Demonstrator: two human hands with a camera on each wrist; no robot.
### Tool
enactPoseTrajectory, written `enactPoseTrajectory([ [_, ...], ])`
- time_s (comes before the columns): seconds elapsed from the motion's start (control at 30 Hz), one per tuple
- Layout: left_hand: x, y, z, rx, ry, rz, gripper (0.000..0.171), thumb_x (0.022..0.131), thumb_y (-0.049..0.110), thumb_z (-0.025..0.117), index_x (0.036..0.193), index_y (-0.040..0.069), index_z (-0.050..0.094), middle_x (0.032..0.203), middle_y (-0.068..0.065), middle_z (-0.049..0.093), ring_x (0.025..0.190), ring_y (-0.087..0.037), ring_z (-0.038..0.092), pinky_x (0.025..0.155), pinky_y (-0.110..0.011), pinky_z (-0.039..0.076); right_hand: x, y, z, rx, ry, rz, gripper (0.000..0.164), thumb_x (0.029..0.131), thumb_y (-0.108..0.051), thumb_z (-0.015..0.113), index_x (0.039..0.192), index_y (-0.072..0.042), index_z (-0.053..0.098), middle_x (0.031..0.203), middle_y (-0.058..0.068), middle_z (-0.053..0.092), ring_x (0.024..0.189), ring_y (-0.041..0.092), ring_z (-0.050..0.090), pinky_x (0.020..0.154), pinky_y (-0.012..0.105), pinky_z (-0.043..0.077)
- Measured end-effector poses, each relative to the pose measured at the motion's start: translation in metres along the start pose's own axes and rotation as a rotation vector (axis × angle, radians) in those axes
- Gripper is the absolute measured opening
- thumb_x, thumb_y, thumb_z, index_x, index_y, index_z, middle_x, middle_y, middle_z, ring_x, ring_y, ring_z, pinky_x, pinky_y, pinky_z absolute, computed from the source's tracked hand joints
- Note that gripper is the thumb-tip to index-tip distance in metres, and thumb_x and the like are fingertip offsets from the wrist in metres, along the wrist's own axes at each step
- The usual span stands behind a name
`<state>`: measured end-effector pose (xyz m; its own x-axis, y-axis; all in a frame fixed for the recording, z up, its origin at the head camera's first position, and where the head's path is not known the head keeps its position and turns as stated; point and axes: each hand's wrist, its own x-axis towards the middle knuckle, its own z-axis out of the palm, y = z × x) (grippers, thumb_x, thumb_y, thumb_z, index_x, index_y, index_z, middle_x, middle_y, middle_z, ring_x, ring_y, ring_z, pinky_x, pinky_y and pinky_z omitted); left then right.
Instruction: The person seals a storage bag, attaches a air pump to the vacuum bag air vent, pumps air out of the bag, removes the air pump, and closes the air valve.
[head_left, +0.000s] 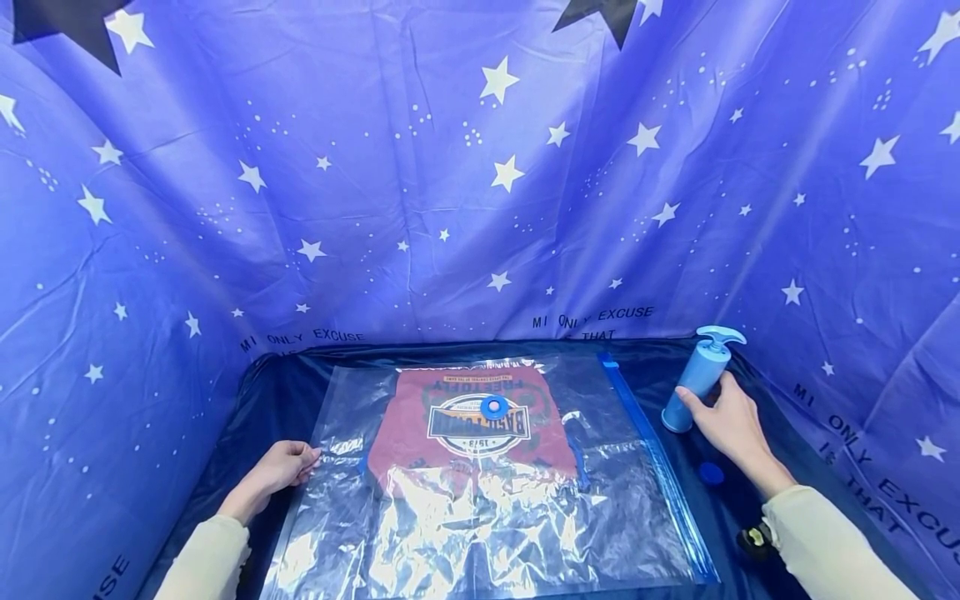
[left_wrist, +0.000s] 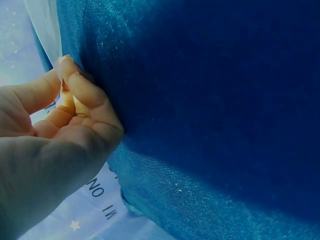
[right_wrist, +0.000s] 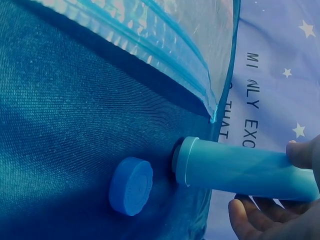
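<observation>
A dark blue cloth covers the desk (head_left: 277, 400). On it lies a large clear plastic zip bag (head_left: 337, 525), with a folded red printed garment (head_left: 480, 468) inside. The right hand (head_left: 731, 427), fingers curled, grips a light-blue cylindrical plastic pump (head_left: 703, 373) beside the bag's zip edge. The left hand (head_left: 279, 468) pinches the opposite edge. A round blue plastic cap (head_left: 711, 474) lies near the pump.

The curtain (head_left: 390, 200) reads "MI ONLY EXCUSE IS THAT", the garment (head_left: 405, 417) inverted lettering.

Two hands (head_left: 276, 469) (head_left: 733, 427) are at eight and four o'clock; one bag (head_left: 480, 542), one garment (head_left: 468, 462) at six; one pump (head_left: 698, 373), one cap (head_left: 711, 474) at four
</observation>
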<state>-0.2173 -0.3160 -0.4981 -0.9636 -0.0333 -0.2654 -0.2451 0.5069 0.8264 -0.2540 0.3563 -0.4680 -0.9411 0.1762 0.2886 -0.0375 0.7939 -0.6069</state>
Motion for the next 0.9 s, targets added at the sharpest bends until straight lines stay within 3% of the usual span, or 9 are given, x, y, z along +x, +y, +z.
enactPoseTrajectory([
  [0.17, 0.0, -0.001, 0.0, -0.002, 0.003, 0.006, 0.034, 0.11, 0.008, 0.053, 0.076, 0.003, 0.057, 0.073, -0.001, 0.053, 0.068, -0.016, 0.05, 0.061, -0.025, 0.042, -0.001, 0.0, 0.0, 0.003, -0.001, -0.002, 0.059, 0.104, -0.035, 0.067, 0.132, 0.012, 0.046, 0.113, 0.035, 0.06, 0.094, 0.048, 0.063, 0.071, 0.056, 0.051],
  [0.4, 0.0, 0.0, 0.0, 0.005, 0.002, 0.002, 0.035, 0.11, 0.008, 0.053, 0.075, 0.004, 0.056, 0.073, -0.001, 0.053, 0.067, -0.015, 0.05, 0.061, -0.025, 0.041, 0.001, -0.003, -0.002, 0.001, 0.001, -0.008, 0.058, 0.104, -0.036, 0.067, 0.131, 0.011, 0.047, 0.111, 0.033, 0.06, 0.091, 0.045, 0.062, 0.067, 0.048, 0.049],
  [0.63, -0.001, 0.003, 0.0, -0.002, -0.002, 0.002, 0.035, 0.11, 0.007, 0.052, 0.075, 0.004, 0.056, 0.072, -0.001, 0.053, 0.067, -0.015, 0.05, 0.061, -0.025, 0.041, 0.003, -0.01, -0.001, 0.015, 0.003, -0.031, 0.059, 0.104, -0.034, 0.067, 0.134, 0.012, 0.046, 0.115, 0.035, 0.059, 0.096, 0.05, 0.062, 0.072, 0.058, 0.051],
  [0.9, -0.001, 0.003, -0.001, 0.002, 0.0, -0.002, 0.035, 0.11, 0.007, 0.053, 0.076, 0.003, 0.057, 0.072, -0.001, 0.054, 0.068, -0.015, 0.05, 0.062, -0.025, 0.042, 0.004, -0.018, -0.002, 0.024, 0.008, -0.056, 0.059, 0.104, -0.034, 0.067, 0.133, 0.013, 0.047, 0.117, 0.036, 0.06, 0.1, 0.052, 0.062, 0.076, 0.062, 0.051],
])
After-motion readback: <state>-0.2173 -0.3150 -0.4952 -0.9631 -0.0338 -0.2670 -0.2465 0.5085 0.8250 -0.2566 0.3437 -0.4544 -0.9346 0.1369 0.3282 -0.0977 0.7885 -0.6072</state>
